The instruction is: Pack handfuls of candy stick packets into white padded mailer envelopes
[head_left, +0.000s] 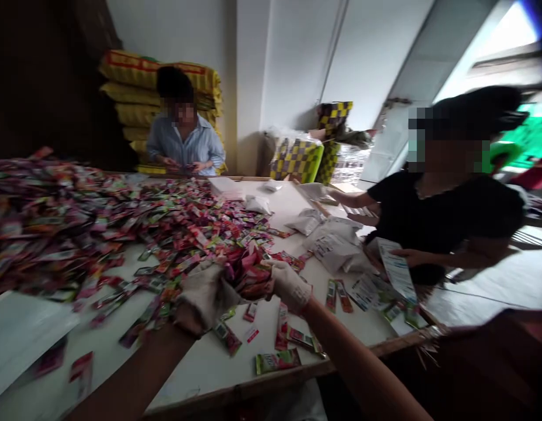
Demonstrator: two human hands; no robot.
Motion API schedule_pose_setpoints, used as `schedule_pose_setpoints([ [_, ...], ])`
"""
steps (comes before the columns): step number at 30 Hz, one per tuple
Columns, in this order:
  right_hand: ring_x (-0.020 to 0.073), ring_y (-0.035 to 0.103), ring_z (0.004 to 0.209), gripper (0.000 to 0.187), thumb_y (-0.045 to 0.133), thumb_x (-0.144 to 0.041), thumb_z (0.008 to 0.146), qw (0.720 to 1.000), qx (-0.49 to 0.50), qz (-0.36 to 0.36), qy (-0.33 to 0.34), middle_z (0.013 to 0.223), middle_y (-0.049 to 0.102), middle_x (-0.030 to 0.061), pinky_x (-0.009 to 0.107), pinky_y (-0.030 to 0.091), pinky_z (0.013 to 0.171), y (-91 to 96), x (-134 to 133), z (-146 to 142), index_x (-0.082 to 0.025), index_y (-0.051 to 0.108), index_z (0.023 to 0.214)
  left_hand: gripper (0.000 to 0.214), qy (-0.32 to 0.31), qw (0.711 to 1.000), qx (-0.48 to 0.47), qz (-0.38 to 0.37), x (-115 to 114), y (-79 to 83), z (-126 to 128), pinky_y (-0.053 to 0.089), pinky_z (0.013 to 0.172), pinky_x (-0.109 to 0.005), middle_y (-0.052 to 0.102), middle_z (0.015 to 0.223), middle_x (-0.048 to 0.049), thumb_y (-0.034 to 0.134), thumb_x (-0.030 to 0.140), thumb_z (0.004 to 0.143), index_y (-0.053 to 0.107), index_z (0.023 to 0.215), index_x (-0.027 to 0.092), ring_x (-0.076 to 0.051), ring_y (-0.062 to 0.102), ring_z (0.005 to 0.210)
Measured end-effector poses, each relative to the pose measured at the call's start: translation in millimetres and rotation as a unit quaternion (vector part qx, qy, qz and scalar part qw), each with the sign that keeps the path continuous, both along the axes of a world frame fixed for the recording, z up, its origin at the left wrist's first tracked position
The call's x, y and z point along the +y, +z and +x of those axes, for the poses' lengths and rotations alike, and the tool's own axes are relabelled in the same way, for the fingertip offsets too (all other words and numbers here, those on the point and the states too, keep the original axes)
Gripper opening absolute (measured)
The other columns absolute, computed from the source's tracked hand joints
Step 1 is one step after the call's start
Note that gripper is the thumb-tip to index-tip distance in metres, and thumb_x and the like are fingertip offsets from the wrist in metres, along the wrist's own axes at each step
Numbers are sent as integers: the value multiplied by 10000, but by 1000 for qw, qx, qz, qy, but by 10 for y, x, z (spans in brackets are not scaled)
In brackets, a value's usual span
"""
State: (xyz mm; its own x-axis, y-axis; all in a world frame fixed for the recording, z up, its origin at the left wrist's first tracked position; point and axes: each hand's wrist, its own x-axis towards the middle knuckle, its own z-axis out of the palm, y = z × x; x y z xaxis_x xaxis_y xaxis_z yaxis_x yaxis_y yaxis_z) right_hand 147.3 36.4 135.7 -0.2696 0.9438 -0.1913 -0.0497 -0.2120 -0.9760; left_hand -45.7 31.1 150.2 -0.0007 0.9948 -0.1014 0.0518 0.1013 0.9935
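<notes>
My left hand, in a pale work glove, is closed around the left side of a bunch of red and pink packets. On the bunch's right side, my right hand, also gloved, grips with its fingers bent; the fingertips are partly hidden by the packets. The bunch is held just above the white tabletop. Beneath and beside my hands lie loose slim packets, among them a green and red packet near the front edge. A large heap of similar packets spreads to the left.
White filled bags lie on the right of the table. A co-worker in black there holds a printed sheet. Another person in a blue shirt stands across the table before stacked yellow sacks. A white sheet lies front left.
</notes>
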Motion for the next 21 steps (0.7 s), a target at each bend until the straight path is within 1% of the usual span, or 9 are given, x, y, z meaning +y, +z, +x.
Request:
schedule_pose_setpoints([
  [2, 106, 487, 365, 314, 705, -429, 635, 999, -20, 16, 25, 469, 548, -27, 223, 402, 373, 148, 26, -22, -151, 642, 766, 215, 29, 999, -15, -15, 21, 26, -28, 446, 526, -276, 493, 575, 9, 619, 368, 784, 547, 667, 203, -153, 519, 568],
  [4, 109, 492, 378, 274, 740, -378, 572, 998, -32, 16, 55, 458, 544, -31, 223, 396, 374, 259, 65, -27, -164, 629, 703, 258, 39, 998, -43, -35, 48, 70, 2, 391, 475, -263, 408, 513, 31, 633, 356, 720, 453, 595, 218, -131, 443, 487],
  [6, 108, 496, 397, 250, 751, -331, 536, 998, -20, 5, 56, 459, 545, -34, 219, 389, 381, 323, 104, -30, -174, 596, 654, 280, 28, 992, -97, -74, 49, 111, 40, 365, 462, -253, 356, 495, 53, 628, 345, 671, 388, 589, 227, -106, 369, 443],
  [8, 100, 485, 398, 231, 735, -311, 558, 999, 9, -1, 43, 462, 543, -37, 212, 370, 379, 364, 133, -30, -181, 561, 639, 272, 15, 982, -158, -104, 36, 143, 53, 368, 473, -242, 356, 505, 68, 622, 338, 642, 373, 621, 228, -85, 335, 435],
  [10, 88, 452, 376, 215, 693, -322, 616, 999, 40, 12, 31, 452, 526, -44, 202, 333, 363, 417, 149, -11, -186, 527, 627, 246, 9, 981, -169, -94, 39, 176, 25, 345, 461, -220, 377, 513, 77, 615, 332, 636, 397, 659, 221, -66, 317, 426],
  [13, 70, 397, 351, 212, 660, -308, 648, 998, -1, 56, 2, 415, 485, -51, 188, 279, 347, 543, 161, 55, -185, 498, 585, 204, 21, 999, -26, -20, 111, 252, -81, 229, 401, -188, 353, 458, 85, 602, 294, 640, 425, 610, 198, -47, 274, 388],
  [15, 64, 385, 355, 199, 649, -293, 658, 995, -50, 89, 0, 409, 478, -49, 183, 267, 350, 626, 168, 102, -177, 512, 574, 208, 34, 996, 73, 25, 186, 324, -159, 196, 387, -185, 331, 422, 86, 589, 272, 643, 425, 549, 185, -43, 265, 372],
  [16, 66, 386, 359, 190, 637, -293, 670, 993, -63, 97, 7, 412, 478, -46, 184, 268, 352, 657, 173, 119, -173, 523, 577, 206, 32, 994, 97, 38, 223, 364, -189, 202, 388, -185, 340, 418, 84, 590, 270, 645, 438, 539, 180, -43, 273, 372],
  [21, 67, 362, 347, 204, 614, -281, 672, 989, -104, 102, 9, 404, 460, -40, 196, 246, 342, 748, 186, 150, -175, 500, 539, 174, -22, 989, 146, 0, 344, 601, -229, 218, 386, -200, 398, 413, 71, 653, 276, 622, 530, 572, 162, -56, 306, 355],
])
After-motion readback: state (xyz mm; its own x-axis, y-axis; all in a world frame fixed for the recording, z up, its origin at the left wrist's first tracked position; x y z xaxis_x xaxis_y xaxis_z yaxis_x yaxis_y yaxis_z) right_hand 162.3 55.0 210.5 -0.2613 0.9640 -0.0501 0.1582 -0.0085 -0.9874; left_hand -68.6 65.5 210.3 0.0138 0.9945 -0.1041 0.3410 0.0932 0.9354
